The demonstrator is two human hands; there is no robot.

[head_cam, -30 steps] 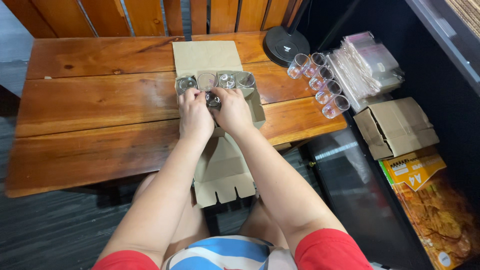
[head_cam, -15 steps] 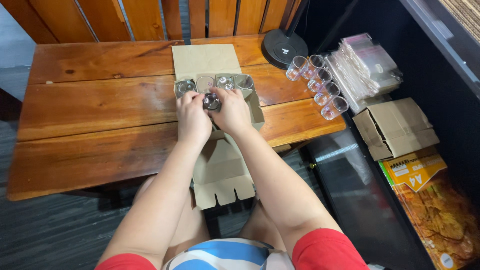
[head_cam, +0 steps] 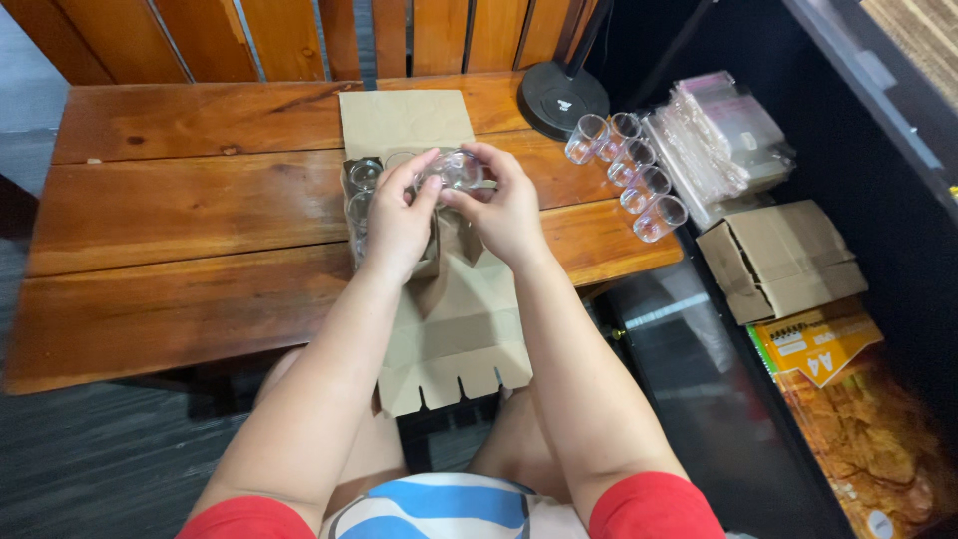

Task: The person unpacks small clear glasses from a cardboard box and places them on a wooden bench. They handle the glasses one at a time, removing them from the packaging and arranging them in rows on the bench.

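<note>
Both hands hold one clear glass cup [head_cam: 451,168] lifted above an open brown cardboard box [head_cam: 454,329] on the wooden table [head_cam: 180,240]. My left hand [head_cam: 399,215] grips the cup's left side, and my right hand [head_cam: 504,205] grips its right side. Two more clear glass cups [head_cam: 363,178] stand in the box's compartments just left of my left hand. The box's long flap hangs over the table's front edge toward my lap.
Several empty glass cups [head_cam: 629,170] stand in a row at the table's right end, by a black round lamp base [head_cam: 564,100]. Clear plastic bags [head_cam: 723,140], a small open cardboard box [head_cam: 783,260] and a paper ream [head_cam: 813,349] lie beyond the right edge.
The hands were pressed low over the box's compartments. Now they have risen and hold a glass cup between them above the box.
</note>
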